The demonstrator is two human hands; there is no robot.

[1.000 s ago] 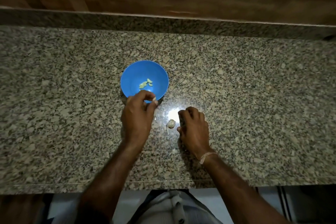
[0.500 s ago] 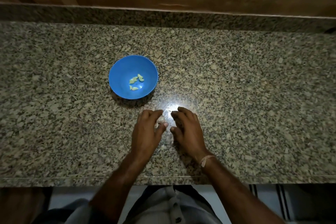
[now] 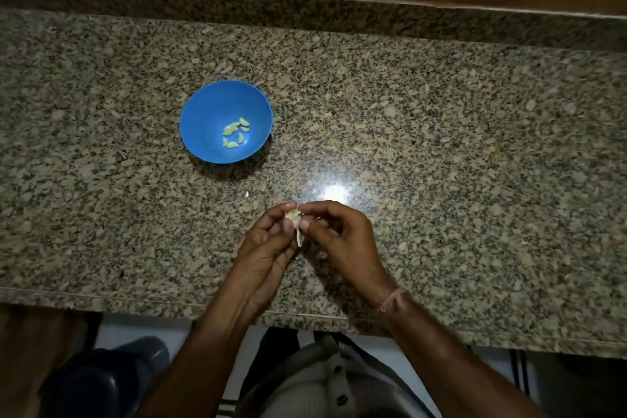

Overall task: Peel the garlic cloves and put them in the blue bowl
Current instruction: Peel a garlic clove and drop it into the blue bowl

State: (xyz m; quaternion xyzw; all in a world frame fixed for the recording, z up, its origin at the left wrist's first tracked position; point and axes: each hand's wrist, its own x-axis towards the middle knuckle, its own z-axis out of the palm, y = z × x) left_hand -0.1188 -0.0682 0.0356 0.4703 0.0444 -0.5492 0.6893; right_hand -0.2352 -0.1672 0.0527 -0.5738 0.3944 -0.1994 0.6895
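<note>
A blue bowl (image 3: 207, 119) stands on the granite counter (image 3: 441, 146), left of centre, with several peeled pale cloves (image 3: 234, 135) in its bottom. In front of it, just above the counter, a small piece of garlic bulb (image 3: 293, 218) with a dry stem hanging down is held between both hands. My left hand (image 3: 268, 248) pinches it from the left with thumb and fingertips. My right hand (image 3: 339, 237) pinches it from the right, fingers curled.
A tiny white scrap of skin (image 3: 247, 194) lies on the counter between bowl and hands. A lamp glare (image 3: 334, 193) shines just beyond the hands. A raised granite strip and wooden wall close the back. The counter's front edge runs under my forearms.
My left hand left the bowl, came to the garlic piece on the counter, and both hands have lifted it and now pinch it together. The view shifted, so the bowl appears further left.
</note>
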